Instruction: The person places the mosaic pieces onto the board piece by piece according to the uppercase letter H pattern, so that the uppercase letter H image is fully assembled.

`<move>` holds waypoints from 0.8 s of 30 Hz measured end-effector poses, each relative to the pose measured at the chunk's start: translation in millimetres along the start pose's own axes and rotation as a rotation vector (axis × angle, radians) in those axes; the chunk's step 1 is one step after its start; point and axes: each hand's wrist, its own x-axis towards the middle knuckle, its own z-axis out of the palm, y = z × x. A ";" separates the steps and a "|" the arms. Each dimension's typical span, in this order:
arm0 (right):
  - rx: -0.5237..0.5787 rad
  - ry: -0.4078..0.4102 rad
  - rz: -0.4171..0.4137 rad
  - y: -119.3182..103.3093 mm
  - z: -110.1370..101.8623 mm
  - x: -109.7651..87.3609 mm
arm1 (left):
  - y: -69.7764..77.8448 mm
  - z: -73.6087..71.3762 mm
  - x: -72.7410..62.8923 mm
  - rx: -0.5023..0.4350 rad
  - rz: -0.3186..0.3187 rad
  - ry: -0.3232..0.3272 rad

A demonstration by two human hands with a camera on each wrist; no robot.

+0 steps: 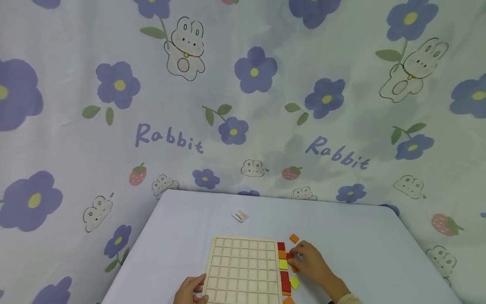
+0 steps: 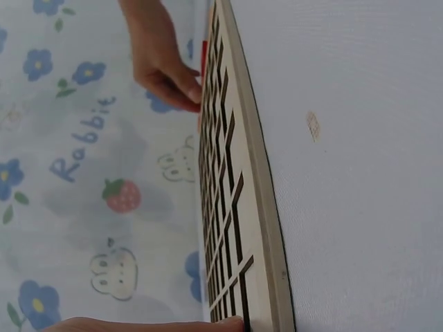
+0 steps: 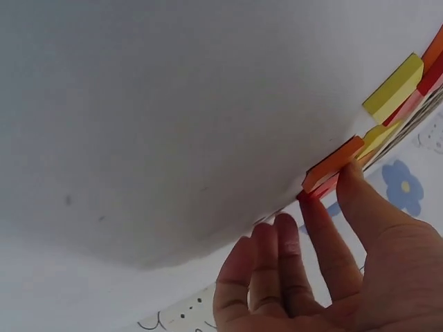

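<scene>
A pale wooden grid board [image 1: 244, 264] lies on the table, its square cells bare. My left hand [image 1: 190, 290] holds the board's left edge, with one digit resting on the rim in the left wrist view. To the right of the board, my right hand [image 1: 312, 262] pinches a red square tile [image 1: 290, 256] between thumb and index finger. An orange tile [image 3: 333, 164] lies right against that red one in the right wrist view. The right hand's other fingers are loosely bent. Red, orange and yellow tiles, including a yellow tile [image 1: 283, 264], line the board's right edge.
Beyond the hand lies a lone orange tile [image 1: 294, 238]; nearer is a loose yellow tile [image 1: 295, 282]. A small whitish packet [image 1: 240, 215] sits behind the board on the white table [image 1: 182, 228]. A flowered rabbit-print curtain [image 1: 265, 114] hangs behind.
</scene>
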 end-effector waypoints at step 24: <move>-0.443 -0.020 -0.386 15.0 -4.6 16.2 | 6.5 7.7 1.8 -0.018 -0.003 0.066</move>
